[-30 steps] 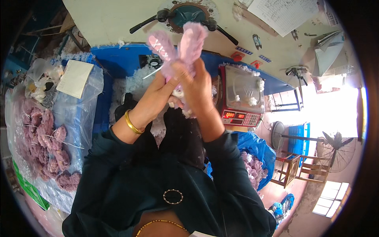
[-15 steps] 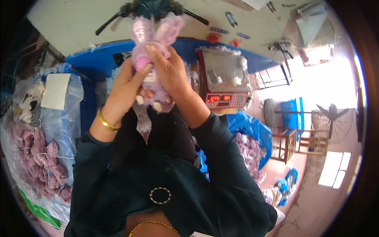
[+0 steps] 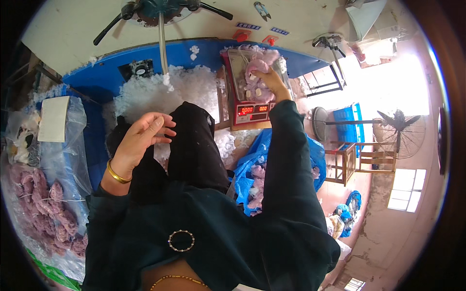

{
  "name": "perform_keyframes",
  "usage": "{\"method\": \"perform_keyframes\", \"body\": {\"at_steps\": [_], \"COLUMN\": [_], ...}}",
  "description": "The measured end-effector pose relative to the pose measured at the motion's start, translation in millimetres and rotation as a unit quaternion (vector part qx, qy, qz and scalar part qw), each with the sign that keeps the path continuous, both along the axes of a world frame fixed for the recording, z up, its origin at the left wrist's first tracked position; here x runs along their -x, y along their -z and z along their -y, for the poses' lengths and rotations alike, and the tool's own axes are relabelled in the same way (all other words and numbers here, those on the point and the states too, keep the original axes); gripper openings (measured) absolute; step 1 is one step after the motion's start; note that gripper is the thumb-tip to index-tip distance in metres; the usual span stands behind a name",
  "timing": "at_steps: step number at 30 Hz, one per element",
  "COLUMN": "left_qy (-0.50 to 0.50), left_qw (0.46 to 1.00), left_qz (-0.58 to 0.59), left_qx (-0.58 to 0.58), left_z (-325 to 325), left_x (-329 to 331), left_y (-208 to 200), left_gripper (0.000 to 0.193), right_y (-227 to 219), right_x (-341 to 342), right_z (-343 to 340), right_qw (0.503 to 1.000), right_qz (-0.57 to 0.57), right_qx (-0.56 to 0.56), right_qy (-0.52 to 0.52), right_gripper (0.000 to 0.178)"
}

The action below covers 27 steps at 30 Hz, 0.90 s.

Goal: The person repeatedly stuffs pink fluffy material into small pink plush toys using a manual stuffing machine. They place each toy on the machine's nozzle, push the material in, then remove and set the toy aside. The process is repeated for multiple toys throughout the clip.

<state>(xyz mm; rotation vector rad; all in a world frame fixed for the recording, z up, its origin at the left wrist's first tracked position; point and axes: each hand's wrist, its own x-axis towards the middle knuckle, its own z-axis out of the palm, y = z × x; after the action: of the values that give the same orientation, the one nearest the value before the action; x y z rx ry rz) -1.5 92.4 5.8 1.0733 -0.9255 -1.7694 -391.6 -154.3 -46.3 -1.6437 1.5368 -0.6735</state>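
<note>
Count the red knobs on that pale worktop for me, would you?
2. One red knob is on the left; a second red knob is just right of it, both above the scale in the picture. More may lie out of view.

We are counting one plush toy (image 3: 256,66), one red scale (image 3: 252,111) and two red knobs (image 3: 241,35) at upper centre, two bare hands (image 3: 141,135) in the upper half, one fan (image 3: 399,124) and one blue crate (image 3: 345,133) at right, one notepad (image 3: 53,119) at left

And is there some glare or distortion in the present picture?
In the head view, white glare washes out the background above the standing fan; same view, the blue table edge bows and the corners go black; digits glow on the red scale.
</note>
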Motion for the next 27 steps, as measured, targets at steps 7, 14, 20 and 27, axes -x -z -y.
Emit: {"method": "perform_keyframes", "body": {"at_steps": [7, 14, 20, 27], "left_qy": [-0.066, -0.092, -0.076, -0.128], "left_qw": [0.995, 0.992, 0.993, 0.978], "left_qz": [0.006, 0.003, -0.015, -0.111], "left_qx": [-0.068, -0.082, -0.094, -0.121], "left_z": [-16.1, -18.9, -9.8, -4.3], "left_x": [-22.2, -21.4, -3.2, -19.6], "left_y": [31.1, 45.7, 50.9, 75.1], "left_gripper": [0.029, 0.028, 0.033, 0.043], "right_y": [-49.6, -50.7, -5.5, -83.5], "right_x": [19.8, -2.7, -78.2, -211.7], "right_z": [2.1, -2.0, 3.2, -151.3], "right_qw": [0.906, 0.946, 0.951, 0.875], "right_qz": [-0.408, -0.314, -0.235, 0.015], "right_qx": [0.073, -0.069, 0.076, -0.038], "right_qy": [0.088, 0.047, -0.186, -0.482], "right_gripper": [0.092, 0.072, 0.065, 0.072]}}
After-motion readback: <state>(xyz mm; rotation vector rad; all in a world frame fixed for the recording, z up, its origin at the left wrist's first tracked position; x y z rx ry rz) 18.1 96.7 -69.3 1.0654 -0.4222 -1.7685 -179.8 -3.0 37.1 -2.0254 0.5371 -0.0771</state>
